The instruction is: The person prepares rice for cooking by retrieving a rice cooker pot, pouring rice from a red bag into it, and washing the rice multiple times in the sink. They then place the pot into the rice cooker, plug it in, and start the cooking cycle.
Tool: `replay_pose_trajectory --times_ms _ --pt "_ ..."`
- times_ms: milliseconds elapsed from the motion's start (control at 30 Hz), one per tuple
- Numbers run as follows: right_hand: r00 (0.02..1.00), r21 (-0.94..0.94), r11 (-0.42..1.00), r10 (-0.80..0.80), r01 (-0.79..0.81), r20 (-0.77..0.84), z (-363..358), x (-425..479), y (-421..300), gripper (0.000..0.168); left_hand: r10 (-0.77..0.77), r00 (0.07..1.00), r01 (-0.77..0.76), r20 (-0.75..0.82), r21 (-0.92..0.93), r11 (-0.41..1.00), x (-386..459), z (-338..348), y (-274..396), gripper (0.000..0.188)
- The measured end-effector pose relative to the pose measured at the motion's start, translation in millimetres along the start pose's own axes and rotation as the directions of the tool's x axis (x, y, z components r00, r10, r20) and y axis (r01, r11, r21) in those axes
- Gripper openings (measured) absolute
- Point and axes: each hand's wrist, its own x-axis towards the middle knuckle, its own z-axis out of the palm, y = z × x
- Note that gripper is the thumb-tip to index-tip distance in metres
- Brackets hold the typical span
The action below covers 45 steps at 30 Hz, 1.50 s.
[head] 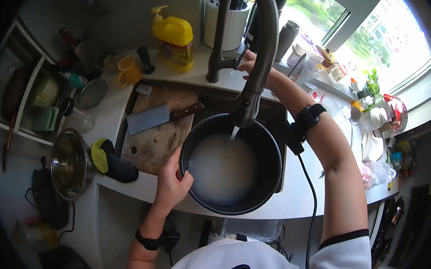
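Note:
My left hand grips the near-left rim of a round black inner pot, thumb over the edge. Cloudy whitish water fills its lower part; what lies beneath cannot be made out. A thin stream of water runs into it from a dark metal gooseneck faucet. Behind the spout, my right hand has its fingers on the faucet's side lever, partly hidden. The pot is over the right part of the sink.
Left of the pot, a cleaver lies on a wooden cutting board across the sink. A steel bowl, yellow mug and yellow pump bottle stand around it. A black cable hangs from my right wrist strap.

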Motion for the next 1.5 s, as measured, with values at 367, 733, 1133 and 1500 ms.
replay_pose_trajectory --times_ms 367,733,1133,1500 --pt "0.922 -0.629 0.772 0.177 0.087 0.345 -8.8 -133.3 63.0 0.056 -0.047 0.998 0.048 0.028 -0.008 0.999 8.3 1.3 6.6 0.061" --pt "0.955 0.013 0.999 0.047 -0.045 -0.293 64.9 -194.3 159.0 0.061 -0.044 0.999 0.040 0.030 0.139 0.990 52.7 12.1 56.8 0.066" --pt "0.987 0.644 0.759 0.159 -0.100 -0.034 118.8 -174.3 162.0 0.066 -0.139 0.969 -0.021 0.204 0.629 0.777 110.9 0.2 122.6 0.065" --pt "0.978 0.586 0.795 0.210 -0.159 -0.018 148.3 -163.2 184.1 0.065 -0.234 0.943 0.025 0.236 0.652 0.758 128.5 6.8 116.4 0.059"
